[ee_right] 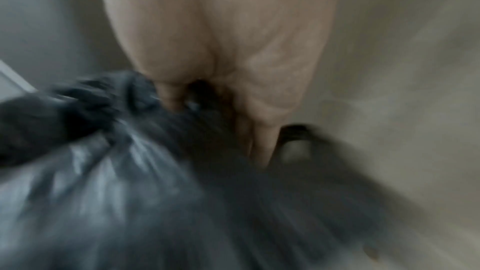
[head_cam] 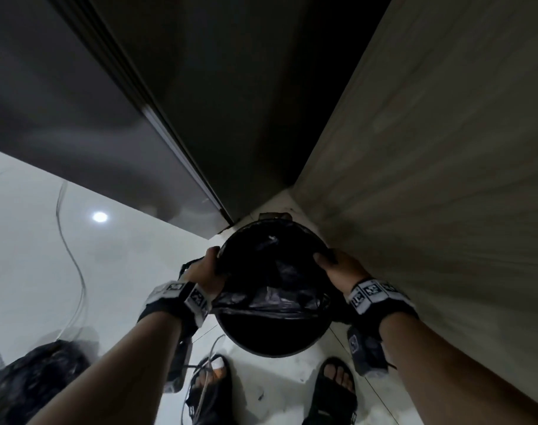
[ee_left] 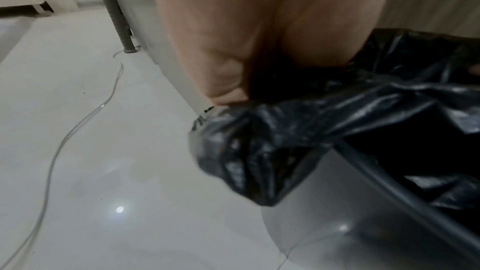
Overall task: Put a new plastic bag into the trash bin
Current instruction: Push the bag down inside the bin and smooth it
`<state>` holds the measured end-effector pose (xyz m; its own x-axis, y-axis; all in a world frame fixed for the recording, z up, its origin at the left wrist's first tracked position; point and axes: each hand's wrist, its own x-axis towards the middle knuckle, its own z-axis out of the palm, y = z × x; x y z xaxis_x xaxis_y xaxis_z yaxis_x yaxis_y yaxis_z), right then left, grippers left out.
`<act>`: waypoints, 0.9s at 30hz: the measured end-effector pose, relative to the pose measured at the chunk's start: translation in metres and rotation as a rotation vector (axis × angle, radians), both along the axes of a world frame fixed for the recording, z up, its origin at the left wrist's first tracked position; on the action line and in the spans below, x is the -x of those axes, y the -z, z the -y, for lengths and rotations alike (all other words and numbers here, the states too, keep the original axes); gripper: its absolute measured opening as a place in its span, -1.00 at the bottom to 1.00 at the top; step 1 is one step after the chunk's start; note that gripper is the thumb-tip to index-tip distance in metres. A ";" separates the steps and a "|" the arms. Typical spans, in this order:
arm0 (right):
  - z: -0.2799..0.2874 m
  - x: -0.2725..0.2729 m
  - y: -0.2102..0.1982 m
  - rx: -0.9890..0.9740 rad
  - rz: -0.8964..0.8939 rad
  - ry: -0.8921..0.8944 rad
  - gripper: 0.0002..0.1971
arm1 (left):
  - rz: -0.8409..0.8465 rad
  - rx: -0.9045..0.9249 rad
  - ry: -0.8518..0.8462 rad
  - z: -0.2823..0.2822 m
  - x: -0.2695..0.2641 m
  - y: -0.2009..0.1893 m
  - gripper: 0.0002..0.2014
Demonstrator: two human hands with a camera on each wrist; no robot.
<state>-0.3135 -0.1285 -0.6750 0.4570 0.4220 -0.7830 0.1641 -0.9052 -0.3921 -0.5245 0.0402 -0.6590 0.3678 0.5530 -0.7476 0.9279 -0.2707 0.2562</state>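
Observation:
A round trash bin stands on the floor in a corner, its grey side wall near in the left wrist view. A black plastic bag lies in its mouth, the near edge bunched over the rim. My left hand grips the bag's edge at the bin's left rim. At the right rim my right hand grips the bag as well; that view is blurred by motion. The fingertips of both hands are hidden in the plastic.
A dark cabinet front rises at left and a pale wood-grain wall stands close on the right. A full black bag sits on the white tiles at lower left. A clear cable snakes across the floor. My sandalled feet stand before the bin.

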 end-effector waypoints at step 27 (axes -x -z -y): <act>0.041 0.032 -0.030 -0.386 0.583 -0.619 -0.88 | 0.432 -0.458 0.759 0.026 0.031 -0.013 -0.82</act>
<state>-0.3457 -0.1698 -0.6446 0.3409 0.9047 -0.2556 0.8391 -0.4154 -0.3512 -0.5558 0.0139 -0.6462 0.9360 0.2594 -0.2381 0.3179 -0.9134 0.2544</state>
